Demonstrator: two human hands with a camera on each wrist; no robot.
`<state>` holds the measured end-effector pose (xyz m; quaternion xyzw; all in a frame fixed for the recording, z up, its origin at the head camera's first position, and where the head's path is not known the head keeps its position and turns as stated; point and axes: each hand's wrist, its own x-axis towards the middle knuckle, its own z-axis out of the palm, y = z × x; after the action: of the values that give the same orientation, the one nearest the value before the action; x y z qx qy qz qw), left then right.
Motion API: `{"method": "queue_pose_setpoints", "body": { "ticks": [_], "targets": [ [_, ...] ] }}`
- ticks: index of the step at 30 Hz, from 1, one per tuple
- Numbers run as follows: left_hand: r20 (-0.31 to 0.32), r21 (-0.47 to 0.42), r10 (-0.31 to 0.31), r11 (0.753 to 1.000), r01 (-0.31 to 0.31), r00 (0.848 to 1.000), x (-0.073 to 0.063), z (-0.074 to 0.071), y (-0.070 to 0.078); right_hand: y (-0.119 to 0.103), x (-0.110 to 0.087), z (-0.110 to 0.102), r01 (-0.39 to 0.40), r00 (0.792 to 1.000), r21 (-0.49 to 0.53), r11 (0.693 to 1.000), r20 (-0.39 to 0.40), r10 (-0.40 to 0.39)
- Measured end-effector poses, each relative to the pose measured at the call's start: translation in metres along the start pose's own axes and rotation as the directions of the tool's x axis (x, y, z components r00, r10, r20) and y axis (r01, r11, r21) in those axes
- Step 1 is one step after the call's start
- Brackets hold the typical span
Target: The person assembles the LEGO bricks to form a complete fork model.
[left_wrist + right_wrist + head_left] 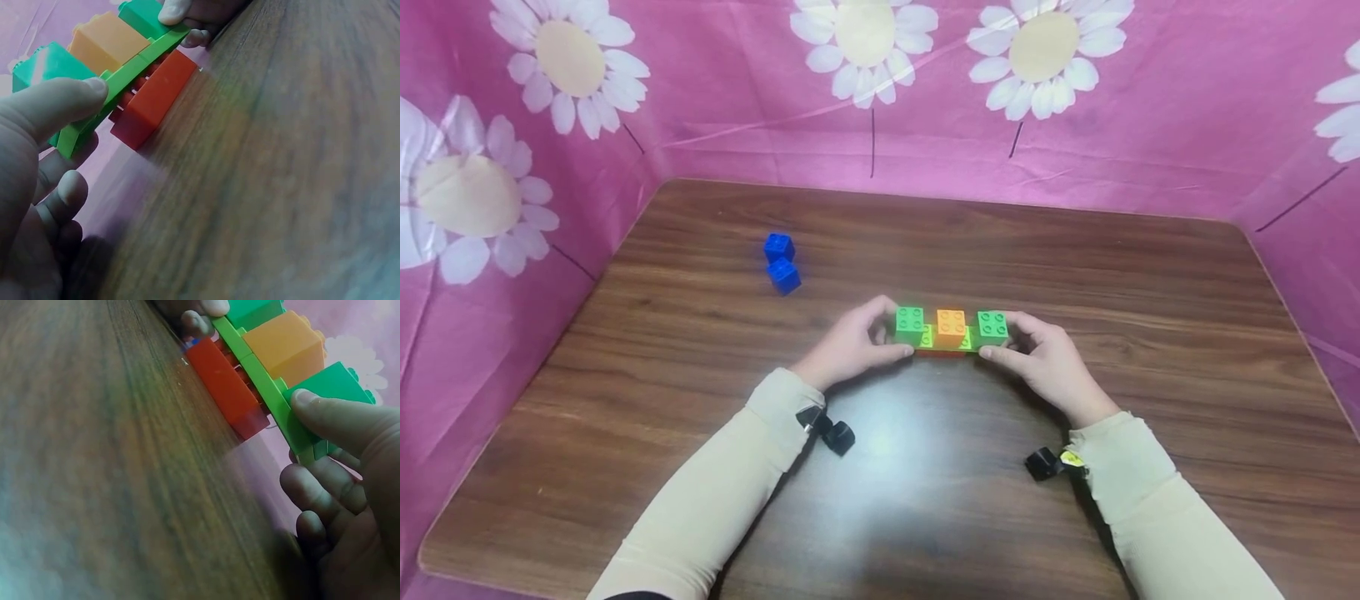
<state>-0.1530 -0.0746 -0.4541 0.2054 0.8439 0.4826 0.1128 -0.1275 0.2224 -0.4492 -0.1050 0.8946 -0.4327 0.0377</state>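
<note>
My left hand (pixel 853 343) and right hand (pixel 1051 365) hold the two ends of a row of toy building bricks between them, thumbs on the near side and fingers behind. Light green flat plates (pixel 125 78) form the row's base. On top stand a green brick (pixel 910 323) at the left end, an orange brick (pixel 951 327) mid-row and another green brick (pixel 992 327) at the right end. Beneath the plates lies a long red brick (pixel 226 387) on the table. In both wrist views a narrow gap shows its studs under the plates.
Two blue bricks (pixel 783 276) sit close together on the wooden table (pixel 1075 258), farther back and to the left of the hands. A pink cloth (pixel 760 125) with white flowers hangs around the table's back and sides.
</note>
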Motion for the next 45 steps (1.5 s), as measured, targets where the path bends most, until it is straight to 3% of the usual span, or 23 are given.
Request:
{"method": "queue_pose_setpoints", "body": {
  "ticks": [10,19,27,32,40,45],
  "targets": [
    [0.025,0.016,-0.01,1.0,0.01,1.0,0.0,0.001,-0.001,0.002,0.001,-0.001,0.011,1.0,0.079,0.997,0.005,-0.011],
    [0.0,-0.001,0.013,1.0,-0.013,1.0,0.002,0.004,0.001,0.003,0.001,-0.005,0.031,0.999,0.055,0.998,0.015,-0.032],
    [0.023,0.006,0.0,1.0,-0.001,1.0,0.003,0.006,0.003,0.002,0.0,-0.003,0.007,1.0,0.109,0.994,0.018,-0.009],
    [-0.006,0.037,0.001,0.999,0.0,1.0,0.003,0.006,0.002,-0.006,0.014,0.006,-0.037,0.998,0.156,0.987,0.06,0.028],
    [-0.049,0.109,-0.036,0.993,0.042,0.998,0.011,0.014,0.003,-0.006,0.02,0.008,-0.038,0.998,0.119,0.992,0.061,0.031],
    [-0.057,0.129,-0.081,0.988,0.088,0.995,0.008,0.016,0.01,-0.008,0.019,0.006,-0.025,0.996,0.106,0.994,0.088,0.016]
  ]
}}
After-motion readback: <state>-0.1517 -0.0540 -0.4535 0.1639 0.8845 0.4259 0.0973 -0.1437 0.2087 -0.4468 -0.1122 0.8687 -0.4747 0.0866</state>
